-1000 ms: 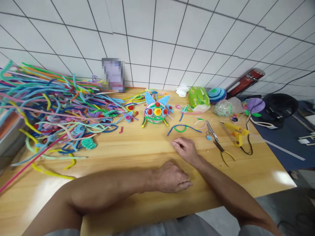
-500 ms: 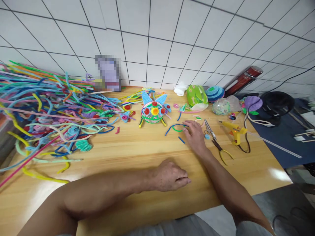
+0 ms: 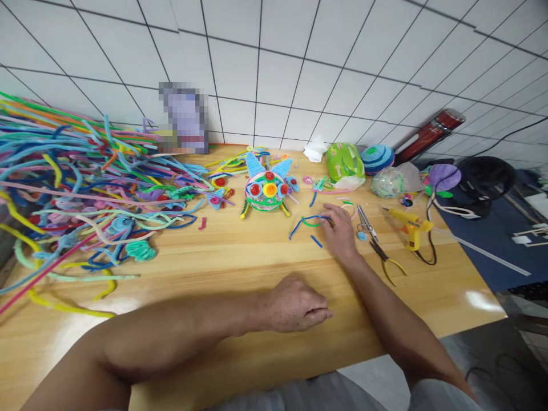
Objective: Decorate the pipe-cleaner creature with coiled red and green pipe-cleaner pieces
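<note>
My right hand (image 3: 341,232) reaches forward over the wooden table (image 3: 240,257). Its fingertips are pinched at the right end of a curved blue pipe cleaner (image 3: 305,220), which lies around a small green loop (image 3: 311,224). A short blue piece (image 3: 317,241) lies just left of that hand. My left hand (image 3: 296,304) rests on the table near the front edge, fingers curled together with nothing in them. Behind the blue pipe cleaner stands a colourful pipe-cleaner figure (image 3: 268,191) with red and yellow discs and two blue ears.
A big heap of coloured pipe cleaners (image 3: 85,177) covers the table's left side. Right of my right hand lie yellow-handled pliers (image 3: 382,254) and a yellow glue gun (image 3: 409,226) with its cord. A green ball (image 3: 345,162), a blue coiled disc (image 3: 377,156) and a clear bag (image 3: 391,184) sit at the back right.
My right hand moved forward and right from the table's middle to the blue pipe cleaner, leaving the short blue piece on the table. My left hand stayed put.
</note>
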Demonstrator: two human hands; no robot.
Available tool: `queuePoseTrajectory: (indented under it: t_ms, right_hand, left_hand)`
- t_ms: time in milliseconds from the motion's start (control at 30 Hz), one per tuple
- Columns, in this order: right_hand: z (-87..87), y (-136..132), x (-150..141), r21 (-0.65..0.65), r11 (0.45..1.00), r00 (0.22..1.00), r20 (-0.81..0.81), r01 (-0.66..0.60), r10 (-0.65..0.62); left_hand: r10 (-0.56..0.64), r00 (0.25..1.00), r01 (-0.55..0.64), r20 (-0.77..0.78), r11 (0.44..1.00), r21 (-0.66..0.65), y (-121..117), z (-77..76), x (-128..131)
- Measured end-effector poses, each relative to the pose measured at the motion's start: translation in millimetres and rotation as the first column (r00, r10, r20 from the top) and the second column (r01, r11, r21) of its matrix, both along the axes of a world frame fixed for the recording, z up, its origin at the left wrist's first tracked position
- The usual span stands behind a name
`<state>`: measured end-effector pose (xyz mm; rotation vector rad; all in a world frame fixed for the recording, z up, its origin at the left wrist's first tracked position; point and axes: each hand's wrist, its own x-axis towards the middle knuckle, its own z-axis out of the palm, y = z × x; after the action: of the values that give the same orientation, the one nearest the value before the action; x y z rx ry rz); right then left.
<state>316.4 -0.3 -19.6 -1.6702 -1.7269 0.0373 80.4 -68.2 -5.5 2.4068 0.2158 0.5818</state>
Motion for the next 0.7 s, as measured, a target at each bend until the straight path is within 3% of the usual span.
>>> queuePoseTrajectory:
  t_ms: [133,267,333,433,533,600,700]
  right_hand:
    - [9.6,-1.5,2.4,0.031,0.994,0.973,-0.209,0.107,-0.098]
    - [13.6,-0.9,11.1,-0.022,0.962,0.837,-0.489,0.271,-0.246]
    - [15.3,-1.4,14.4,-0.020,0.942,0.791,-0.538,0.334,-0.292]
    - [21.9,-6.2,12.3,0.102,0.929,0.874,-0.389,0.356,-0.292]
    - [29.3,-13.2,4.0,0.217,0.955,0.978,-0.107,0.201,-0.182]
    - [29.1,-15.8,-1.0,0.188,0.979,0.994,0.051,0.081,-0.092]
    - [19.8,-14.6,-4.0,0.045,0.998,0.983,0.179,-0.053,0.044]
  left_hand:
    - [-0.006,1.000,0.006,0.006,1.000,0.001,0.3,-0.6,0.2]
    - [-0.010,1.000,0.010,0.010,1.000,-0.002,0.3,-1.1,-0.9]
    - [-0.009,1.000,0.010,0.008,1.000,-0.010,0.2,-1.2,-1.5]
    - [-0.015,1.000,0.015,0.005,1.000,-0.014,0.3,-0.8,-1.6]
    - [-0.013,1.000,0.013,-0.001,1.000,-0.016,0.5,-0.5,-0.8]
    - [-0.014,1.000,0.014,-0.004,1.000,-0.017,0.5,-0.9,-0.5]
    - [-0.017,1.000,0.017,0.001,1.000,-0.021,0.0,-2.1,-0.9]
